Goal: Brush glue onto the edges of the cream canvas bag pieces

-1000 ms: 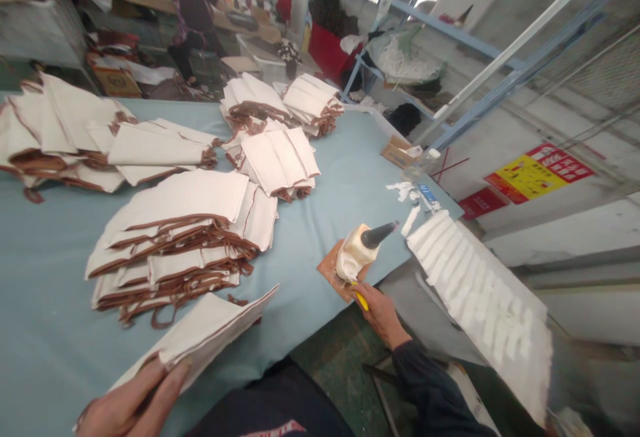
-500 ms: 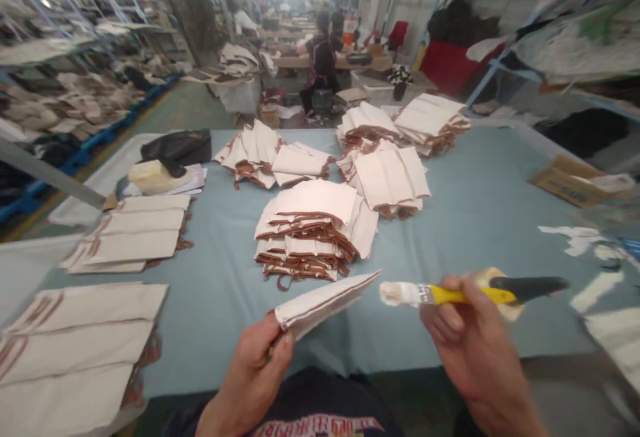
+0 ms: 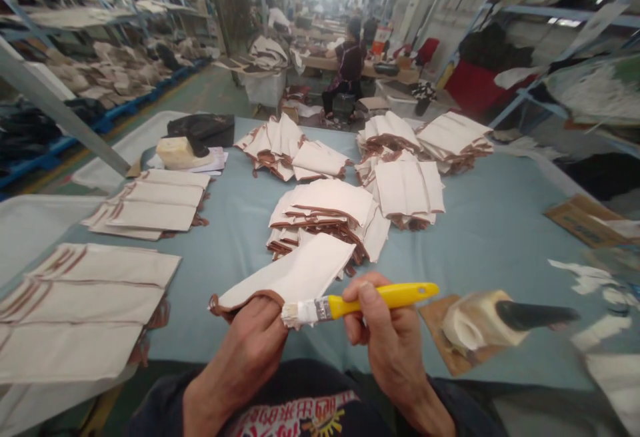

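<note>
My left hand (image 3: pixel 245 344) grips a cream fabric piece (image 3: pixel 295 267) by its brown-bound near edge; some of its fingers are tucked out of sight in the cloth. In my right hand (image 3: pixel 390 330) is a yellow-handled paintbrush (image 3: pixel 385 297), its bristles coated in white and pointing left. The bristle tip is right beside my left fingers and the brown binding; whether it touches them I cannot tell. Behind the held piece lies a stack of similar cream pieces (image 3: pixel 325 200) with brown edges. To the right of my right hand stands a whitish cut-open container (image 3: pixel 470 324) with a dark handle-like part.
Flat cream pieces (image 3: pixel 95 297) lie in piles on the left of the blue-green table (image 3: pixel 480 224). More stacks (image 3: pixel 410 187) sit toward the back. A cardboard box (image 3: pixel 590 217) and white scraps (image 3: pixel 580 277) are at the right edge. A person (image 3: pixel 347 64) sits further off.
The fabric piece has turned so its broad cream face shows, lying lower before the stack. My right hand has brought the brush left, up to my left hand. The camera view has shifted slightly.
</note>
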A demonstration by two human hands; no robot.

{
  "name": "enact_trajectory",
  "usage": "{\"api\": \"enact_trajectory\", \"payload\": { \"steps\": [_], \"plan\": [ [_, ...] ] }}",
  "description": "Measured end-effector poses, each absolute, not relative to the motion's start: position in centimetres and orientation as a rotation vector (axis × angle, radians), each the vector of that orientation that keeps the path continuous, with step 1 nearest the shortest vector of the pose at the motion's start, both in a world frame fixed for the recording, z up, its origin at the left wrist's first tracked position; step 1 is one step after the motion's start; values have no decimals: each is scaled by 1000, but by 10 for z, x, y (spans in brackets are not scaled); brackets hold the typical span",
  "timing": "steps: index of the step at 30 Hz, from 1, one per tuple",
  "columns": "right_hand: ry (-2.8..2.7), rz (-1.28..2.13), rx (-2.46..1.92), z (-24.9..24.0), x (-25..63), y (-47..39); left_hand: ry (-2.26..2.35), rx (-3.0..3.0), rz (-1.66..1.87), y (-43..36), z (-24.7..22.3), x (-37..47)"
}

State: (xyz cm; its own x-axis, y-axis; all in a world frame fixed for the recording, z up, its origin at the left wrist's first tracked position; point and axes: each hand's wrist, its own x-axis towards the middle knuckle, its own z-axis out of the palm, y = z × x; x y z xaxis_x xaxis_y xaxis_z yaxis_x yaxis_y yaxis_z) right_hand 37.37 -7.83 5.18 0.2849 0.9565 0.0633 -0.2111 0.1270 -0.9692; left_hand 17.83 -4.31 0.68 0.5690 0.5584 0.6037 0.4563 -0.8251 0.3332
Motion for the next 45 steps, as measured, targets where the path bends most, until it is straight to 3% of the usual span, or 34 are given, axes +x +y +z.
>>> {"api": "enact_trajectory", "payload": {
  "steps": [15,21,27,34,37,45],
  "plan": [
    [-987,788,-1163,45,386,-83,856,2602,1090,-39,3,190],
    [-1000,926,-1237,45,396,-73,863,2663,1114,-41,-7,198],
    [-1015,736,-1355,39,410,-65,912,2707,1101,-44,-12,201],
    [-1152,778,-1354,50,396,-87,917,2653,1016,-47,-21,202],
    [-1105,820,-1316,52,391,-91,928,2399,1008,-48,-20,203],
    [-884,646,-1121,48,410,-73,953,1018,719,-27,17,199]
  ]
}}
